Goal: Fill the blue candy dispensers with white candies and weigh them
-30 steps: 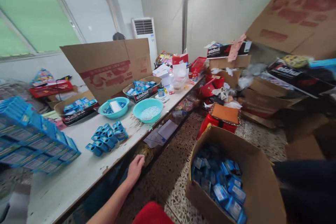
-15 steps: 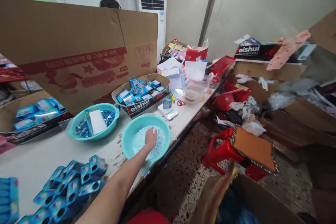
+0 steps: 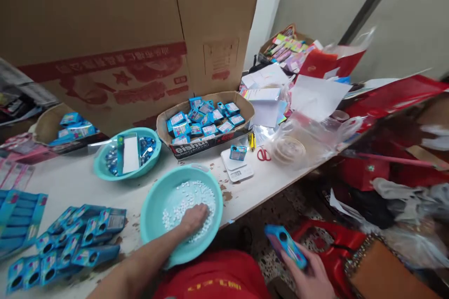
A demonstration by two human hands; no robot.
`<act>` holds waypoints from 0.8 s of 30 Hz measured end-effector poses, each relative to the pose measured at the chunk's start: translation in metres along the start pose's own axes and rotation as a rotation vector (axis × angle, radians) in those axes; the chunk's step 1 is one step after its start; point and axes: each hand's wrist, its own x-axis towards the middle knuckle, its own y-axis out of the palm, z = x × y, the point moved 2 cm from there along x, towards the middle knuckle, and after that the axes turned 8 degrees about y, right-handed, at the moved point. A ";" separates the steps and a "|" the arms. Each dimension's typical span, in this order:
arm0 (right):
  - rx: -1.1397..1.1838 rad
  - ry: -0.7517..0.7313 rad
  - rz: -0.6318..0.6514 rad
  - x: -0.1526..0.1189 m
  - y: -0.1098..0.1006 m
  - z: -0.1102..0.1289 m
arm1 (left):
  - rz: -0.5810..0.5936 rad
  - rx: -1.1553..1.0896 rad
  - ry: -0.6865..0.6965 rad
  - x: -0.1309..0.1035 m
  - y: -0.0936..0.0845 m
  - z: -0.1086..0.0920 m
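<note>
My left hand (image 3: 195,218) is down in a turquoise basin (image 3: 149,201), among many small white pellets (image 3: 180,195). Its fingers look curled downward, and their undersides and whatever they grip are hidden. At the lower right, off the table's edge, my right hand (image 3: 308,271) is closed around a small blue box (image 3: 286,244). This box is tilted and shows a dark round hole in one face. Similar blue boxes (image 3: 70,245) with round holes are grouped on the table, left of the basin.
Behind the basin are a second turquoise basin (image 3: 100,173) and a carton of blue boxes (image 3: 206,121). A white scale (image 3: 240,174) carries one blue box, with red scissors (image 3: 264,154) to its right. Below the table's edge stands a red stool (image 3: 336,233).
The view has swung down and to the right. My right hand with a blue box has come into sight. My left hand remains in the basin, and the basin sits closer to my body.
</note>
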 end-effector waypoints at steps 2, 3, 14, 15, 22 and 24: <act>0.053 -0.131 0.106 0.043 0.007 0.027 | -0.063 -0.020 -0.103 -0.005 -0.010 -0.002; 0.080 -0.206 0.161 0.060 0.009 0.042 | -0.133 -0.062 -0.170 -0.009 -0.016 -0.005; 0.238 -0.605 0.652 0.090 0.049 0.153 | -0.920 -1.789 -0.809 -0.048 -0.048 -0.039; 0.252 -0.624 0.690 0.085 0.056 0.158 | -0.900 -1.836 -0.850 -0.047 -0.046 -0.040; 0.262 -0.756 0.848 0.053 0.096 0.187 | -0.981 -1.928 -0.794 -0.043 -0.053 -0.043; 0.229 -0.800 0.865 0.047 0.110 0.189 | -0.994 -1.943 -0.803 -0.043 -0.063 -0.046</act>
